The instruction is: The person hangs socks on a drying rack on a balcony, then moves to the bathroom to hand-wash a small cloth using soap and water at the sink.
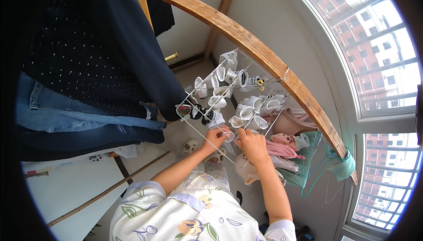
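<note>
A metal-wire drying rack with clips (211,88) hangs from a wooden beam (238,31), and many white socks (218,101) hang from it, some with dark stripes. My left hand (215,139) pinches the rim of a white sock (228,137) under the rack's near side. Just to its right, my right hand (252,144) has its fingers curled at the wire near that same sock; what they hold is hidden. Dark socks (207,116) hang just beyond my left hand. A pink cloth (281,149) hangs to the right of my right hand.
Dark clothes (99,42) and blue jeans (82,108) hang at the left. A bamboo pole (109,188) slants across the lower left. Green hangers (314,181) and a green towel (305,160) hang at right, beside barred windows (380,85).
</note>
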The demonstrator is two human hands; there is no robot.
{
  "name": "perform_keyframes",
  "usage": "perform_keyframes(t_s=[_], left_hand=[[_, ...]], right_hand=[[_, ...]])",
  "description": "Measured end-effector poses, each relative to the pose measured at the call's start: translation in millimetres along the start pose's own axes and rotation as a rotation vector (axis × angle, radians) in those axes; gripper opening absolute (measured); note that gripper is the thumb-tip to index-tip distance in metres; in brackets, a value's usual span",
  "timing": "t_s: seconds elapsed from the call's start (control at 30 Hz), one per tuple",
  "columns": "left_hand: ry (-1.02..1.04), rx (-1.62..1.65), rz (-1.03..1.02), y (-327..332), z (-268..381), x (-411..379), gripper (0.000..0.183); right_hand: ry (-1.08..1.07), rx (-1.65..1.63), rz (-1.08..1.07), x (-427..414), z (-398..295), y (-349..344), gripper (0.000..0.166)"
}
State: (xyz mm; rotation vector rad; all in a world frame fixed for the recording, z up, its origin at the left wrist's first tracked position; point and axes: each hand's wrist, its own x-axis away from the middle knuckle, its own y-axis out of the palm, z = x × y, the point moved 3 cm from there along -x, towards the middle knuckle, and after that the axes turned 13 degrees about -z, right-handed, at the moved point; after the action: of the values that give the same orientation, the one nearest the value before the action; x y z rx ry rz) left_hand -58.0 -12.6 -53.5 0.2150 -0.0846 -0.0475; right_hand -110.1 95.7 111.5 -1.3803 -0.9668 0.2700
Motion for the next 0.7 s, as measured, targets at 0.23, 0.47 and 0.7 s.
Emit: perform_keyframes(t_s=[0.23,0.47,0.7], left_hand=[[-0.103,0.004,0.026,0.0,18.2,3.6,0.015],[-0.185,0.015,-0.004,-1.2,30.6,5.7,0.016],[-0.068,-0.068,0.046,-2.8,25.2,2.7,0.016]], right_hand=[[-0.079,0.011,0.027,-6.7,-1.8,3.2,0.028],[-0.119,0.035,0.058,-11.1,-2.3,4.3,0.023],[-0.177,0.083,0.018,-8.0,-3.4,7.9,0.014]])
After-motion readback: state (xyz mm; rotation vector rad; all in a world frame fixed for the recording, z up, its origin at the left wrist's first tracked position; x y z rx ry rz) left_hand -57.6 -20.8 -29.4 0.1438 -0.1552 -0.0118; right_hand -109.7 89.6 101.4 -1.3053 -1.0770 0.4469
